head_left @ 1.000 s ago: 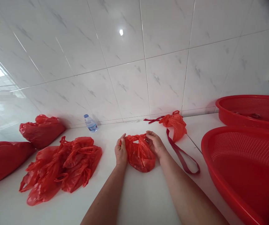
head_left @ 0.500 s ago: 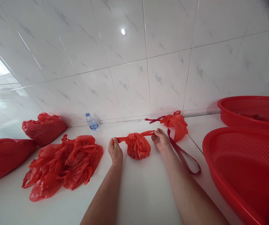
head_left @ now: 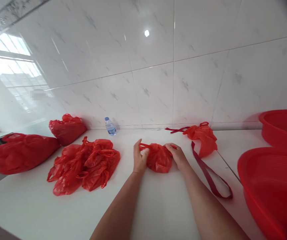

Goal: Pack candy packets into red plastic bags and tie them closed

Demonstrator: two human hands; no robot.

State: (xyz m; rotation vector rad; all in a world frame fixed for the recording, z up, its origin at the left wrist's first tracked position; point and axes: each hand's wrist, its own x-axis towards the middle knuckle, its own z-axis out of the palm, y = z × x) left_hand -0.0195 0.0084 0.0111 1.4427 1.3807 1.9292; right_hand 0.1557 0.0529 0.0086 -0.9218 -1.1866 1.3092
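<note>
A small filled red plastic bag (head_left: 158,159) rests on the white counter (head_left: 158,206) between my hands. My left hand (head_left: 140,157) pinches the bag's left handle strip at its top. My right hand (head_left: 177,155) grips the right handle at the bag's upper right. Both hands are closed on the thin plastic and sit close together over the bag's mouth.
A heap of empty red bags (head_left: 86,165) lies to the left, with two full red bags (head_left: 21,152) (head_left: 68,128) behind it. A small water bottle (head_left: 110,126) stands by the tiled wall. Another red bag (head_left: 203,137) with a dark red strap (head_left: 209,175) lies right. Two red baskets (head_left: 273,186) (head_left: 283,126) sit at far right.
My hands have come back together over the bag after pulling its handles apart. The view has shifted to the left.
</note>
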